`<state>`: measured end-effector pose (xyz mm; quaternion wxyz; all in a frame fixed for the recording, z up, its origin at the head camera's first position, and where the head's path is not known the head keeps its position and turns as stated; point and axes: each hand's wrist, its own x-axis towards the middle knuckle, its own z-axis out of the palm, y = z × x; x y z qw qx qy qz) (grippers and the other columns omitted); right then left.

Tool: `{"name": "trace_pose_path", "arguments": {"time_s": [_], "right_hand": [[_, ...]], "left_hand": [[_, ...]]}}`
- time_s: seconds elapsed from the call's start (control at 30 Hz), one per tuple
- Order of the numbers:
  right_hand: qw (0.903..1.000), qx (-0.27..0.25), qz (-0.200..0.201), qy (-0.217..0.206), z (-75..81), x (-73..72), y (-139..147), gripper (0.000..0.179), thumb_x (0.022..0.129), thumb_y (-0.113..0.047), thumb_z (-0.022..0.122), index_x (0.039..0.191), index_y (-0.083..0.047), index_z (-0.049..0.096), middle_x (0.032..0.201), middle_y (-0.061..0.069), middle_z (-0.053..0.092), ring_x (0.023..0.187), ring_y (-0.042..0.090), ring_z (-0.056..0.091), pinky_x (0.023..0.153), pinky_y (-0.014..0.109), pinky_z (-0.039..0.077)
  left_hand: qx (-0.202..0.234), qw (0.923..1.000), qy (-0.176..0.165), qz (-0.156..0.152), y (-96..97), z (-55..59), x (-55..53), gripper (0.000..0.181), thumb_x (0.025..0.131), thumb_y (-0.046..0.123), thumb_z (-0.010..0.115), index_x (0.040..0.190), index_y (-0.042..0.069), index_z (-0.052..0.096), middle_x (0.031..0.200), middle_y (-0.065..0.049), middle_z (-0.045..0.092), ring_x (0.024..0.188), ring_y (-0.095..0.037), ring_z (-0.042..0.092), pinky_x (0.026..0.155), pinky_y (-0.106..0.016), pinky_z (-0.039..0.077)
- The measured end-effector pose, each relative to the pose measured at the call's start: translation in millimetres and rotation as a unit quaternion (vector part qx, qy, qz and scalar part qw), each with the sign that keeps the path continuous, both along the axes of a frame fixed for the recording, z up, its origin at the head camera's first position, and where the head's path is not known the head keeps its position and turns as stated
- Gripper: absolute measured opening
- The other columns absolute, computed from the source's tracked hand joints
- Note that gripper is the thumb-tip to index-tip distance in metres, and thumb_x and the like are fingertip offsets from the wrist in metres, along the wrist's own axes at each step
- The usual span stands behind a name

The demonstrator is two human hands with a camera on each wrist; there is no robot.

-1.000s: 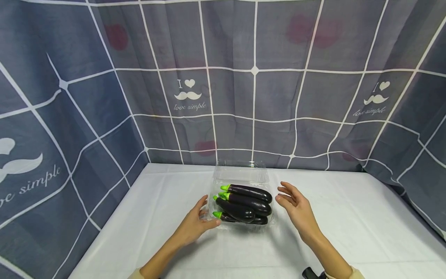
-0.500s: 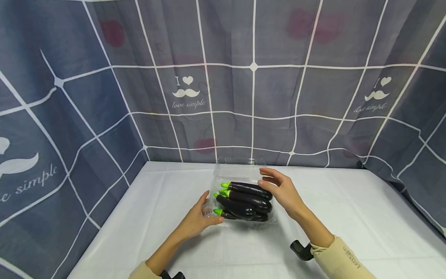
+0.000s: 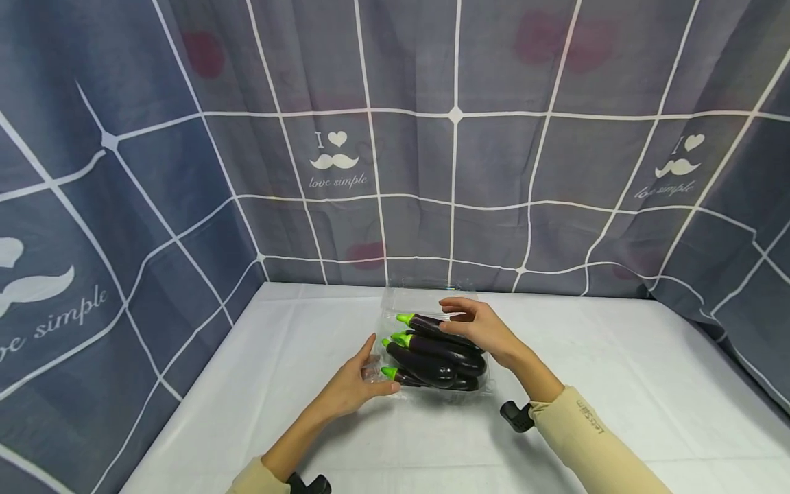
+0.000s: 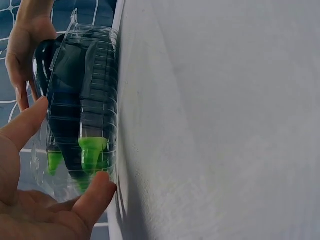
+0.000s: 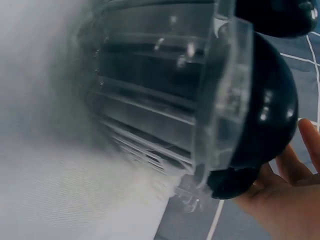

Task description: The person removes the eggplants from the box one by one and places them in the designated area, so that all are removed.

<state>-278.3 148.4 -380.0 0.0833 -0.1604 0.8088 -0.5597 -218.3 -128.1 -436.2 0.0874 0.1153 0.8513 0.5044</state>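
Note:
Several dark purple eggplants [image 3: 426, 363] with bright green stems lie in a clear plastic clamshell box [image 3: 490, 385], its lid [image 3: 416, 300] tipped back behind. My left hand [image 3: 354, 384] grips the box's left end, the index finger at the rim and the thumb low at the front. In the left wrist view the left thumb [image 4: 97, 197] touches the box near its bottom. My right hand [image 3: 484, 329] reaches over the rear eggplant [image 3: 426, 324], thumb in front and fingers behind it. The contact is partly hidden. The right wrist view shows the right hand [image 5: 280, 197] beyond the eggplants.
A white cloth covers the table [image 3: 296, 322]. Grey checked curtains [image 3: 407, 158] stand along its back and sides. Black camera mounts [image 3: 517, 416] sit at both wrists, by the beige sleeves [image 3: 586, 432].
My right hand has moved left from beside the box to over the rear eggplant, whose stem end has risen slightly. My left hand stays at the box's left end.

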Motion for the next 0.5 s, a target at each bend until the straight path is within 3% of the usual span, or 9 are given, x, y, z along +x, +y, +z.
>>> {"name": "trace_pose_path", "arguments": {"time_s": [0.33,0.5], "right_hand": [[0.9995,0.029,-0.002,0.011,-9.3,-4.2,-2,0.050,0.089,-0.014,0.072,0.137,-0.004,0.057,0.136,0.017,0.057,0.124,0.032,0.052,0.097,0.046,0.045],[0.9989,0.040,-0.004,0.021,-12.6,-6.4,-2,0.048,0.088,-0.013,0.073,0.133,-0.002,0.060,0.129,0.015,0.061,0.120,0.032,0.054,0.094,0.044,0.046]], "left_hand": [[0.013,0.9998,-0.009,-0.016,-1.1,2.4,1.3,0.107,0.083,0.034,0.081,0.160,0.014,0.011,0.146,-0.030,0.040,0.132,-0.047,0.042,0.100,-0.059,0.039],[-0.002,0.9999,-0.008,-0.014,0.0,2.7,0.3,0.106,0.082,0.036,0.081,0.160,0.012,0.013,0.147,-0.028,0.041,0.134,-0.045,0.039,0.103,-0.061,0.035]]}}
